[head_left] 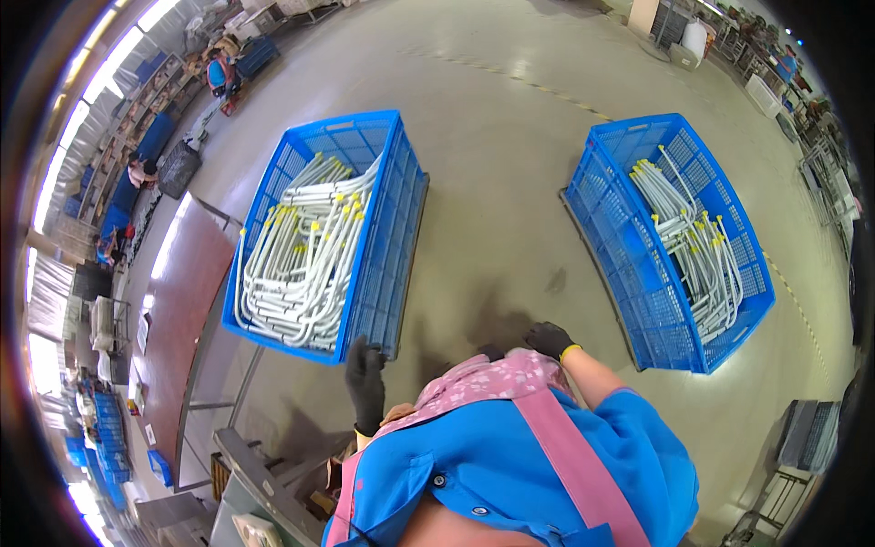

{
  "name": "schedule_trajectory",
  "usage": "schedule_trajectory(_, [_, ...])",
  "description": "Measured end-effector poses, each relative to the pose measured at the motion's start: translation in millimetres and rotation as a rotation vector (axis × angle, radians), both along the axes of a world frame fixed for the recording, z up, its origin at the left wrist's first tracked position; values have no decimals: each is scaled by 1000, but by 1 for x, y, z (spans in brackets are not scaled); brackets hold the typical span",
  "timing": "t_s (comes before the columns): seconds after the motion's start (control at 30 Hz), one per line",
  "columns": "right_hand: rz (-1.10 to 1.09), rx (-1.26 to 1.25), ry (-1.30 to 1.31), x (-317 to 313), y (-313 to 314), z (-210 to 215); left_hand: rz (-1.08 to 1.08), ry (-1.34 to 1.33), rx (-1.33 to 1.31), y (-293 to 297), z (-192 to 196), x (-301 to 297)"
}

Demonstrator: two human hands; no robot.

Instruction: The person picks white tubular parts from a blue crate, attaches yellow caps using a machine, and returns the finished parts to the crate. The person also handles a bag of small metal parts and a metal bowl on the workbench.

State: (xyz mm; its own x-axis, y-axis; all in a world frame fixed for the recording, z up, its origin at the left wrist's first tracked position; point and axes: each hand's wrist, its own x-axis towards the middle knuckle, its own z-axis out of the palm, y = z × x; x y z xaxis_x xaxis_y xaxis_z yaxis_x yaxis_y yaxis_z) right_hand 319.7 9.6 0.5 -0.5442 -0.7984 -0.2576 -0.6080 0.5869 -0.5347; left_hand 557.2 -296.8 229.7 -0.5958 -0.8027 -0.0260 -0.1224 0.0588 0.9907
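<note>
My left hand [366, 387], in a dark glove, is raised beside the near corner of the left blue crate [378, 264]. Its fingers are loosely stretched, and nothing shows in them. My right hand [551, 340], also gloved in dark cloth with a yellow cuff, hangs in front of my pink flowered apron [483, 381]. Its fingers are slightly bent and apart from any crate, with no object visible in them. Bent white tubes [305, 264] with yellow end caps fill much of the left crate. More such tubes [693, 246] lie in the right blue crate [629, 264].
Grey floor [497, 182] lies between the crates. A long brown table [187, 310] stands to the left, with a grey metal stand [260, 483] nearer me. Several people [221, 73] sit along the far left side. Racks and carts [834, 182] line the right.
</note>
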Motion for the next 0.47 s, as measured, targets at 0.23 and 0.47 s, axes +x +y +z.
schedule_trajectory(0.23, [-239, -106, -223, -103, 16, 2, -404, -277, -276, -13, 7, -138])
schedule_trajectory(0.47, [-681, -460, -1006, -317, -34, 20, -552, -542, -500, -87, -20, -264])
